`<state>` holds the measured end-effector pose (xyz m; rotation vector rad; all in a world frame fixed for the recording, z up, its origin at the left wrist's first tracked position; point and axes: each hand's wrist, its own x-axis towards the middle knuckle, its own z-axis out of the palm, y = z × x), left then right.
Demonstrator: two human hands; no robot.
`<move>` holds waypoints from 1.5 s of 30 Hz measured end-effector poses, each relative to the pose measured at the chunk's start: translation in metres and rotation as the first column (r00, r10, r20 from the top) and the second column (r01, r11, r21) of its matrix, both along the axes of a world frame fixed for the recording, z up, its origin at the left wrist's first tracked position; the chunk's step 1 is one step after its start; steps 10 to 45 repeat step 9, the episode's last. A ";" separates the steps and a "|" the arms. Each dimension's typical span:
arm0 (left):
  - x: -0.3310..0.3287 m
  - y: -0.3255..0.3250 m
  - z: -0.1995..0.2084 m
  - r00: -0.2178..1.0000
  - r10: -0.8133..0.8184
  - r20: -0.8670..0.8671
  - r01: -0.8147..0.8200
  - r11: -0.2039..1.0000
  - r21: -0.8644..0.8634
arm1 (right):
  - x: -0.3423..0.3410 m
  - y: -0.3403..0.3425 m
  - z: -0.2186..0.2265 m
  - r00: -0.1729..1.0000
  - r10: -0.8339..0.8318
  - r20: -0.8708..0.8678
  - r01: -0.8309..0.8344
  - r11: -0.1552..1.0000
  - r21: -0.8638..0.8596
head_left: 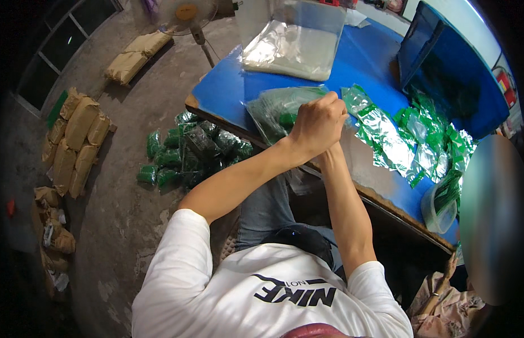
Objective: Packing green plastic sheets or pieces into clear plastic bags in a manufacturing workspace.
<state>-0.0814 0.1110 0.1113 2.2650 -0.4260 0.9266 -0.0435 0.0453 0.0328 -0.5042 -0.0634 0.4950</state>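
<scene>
My two hands meet over the near left edge of the blue table [369, 67]. The left hand [319, 123] is closed in a fist at the right side of a clear plastic bag [263, 107] and appears to grip it. Something green [287, 119] shows in or under the bag, close to my knuckles. Behind the left hand, my right hand [333, 147] is mostly covered; only the part by its wrist shows, and its fingers are hidden. To the right of both hands lie flat green-and-clear packets [389, 138], shiny and overlapping.
A clear bin [296, 48] stands at the table's far side. At right are a blue box [442, 73] and a round tub [438, 209] of thin green strands. Green bagged bundles [186, 146] are heaped on the floor at left; brown paper packages [76, 141] lie beyond.
</scene>
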 end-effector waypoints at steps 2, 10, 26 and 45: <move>0.008 0.007 0.000 0.996 -0.080 -0.037 0.078 0.996 -0.043 | 0.000 -0.004 0.004 0.999 -0.027 -0.033 0.029 0.998 0.064; 0.085 0.199 -0.031 0.457 -0.409 -0.790 -0.049 0.876 -0.481 | -0.002 0.006 -0.007 0.998 -0.001 -0.069 0.022 0.953 0.301; 0.085 0.199 -0.031 0.457 -0.409 -0.790 -0.049 0.876 -0.481 | -0.002 0.006 -0.007 0.998 -0.001 -0.069 0.022 0.953 0.301; 0.085 0.199 -0.031 0.457 -0.409 -0.790 -0.049 0.876 -0.481 | -0.002 0.006 -0.007 0.998 -0.001 -0.069 0.022 0.953 0.301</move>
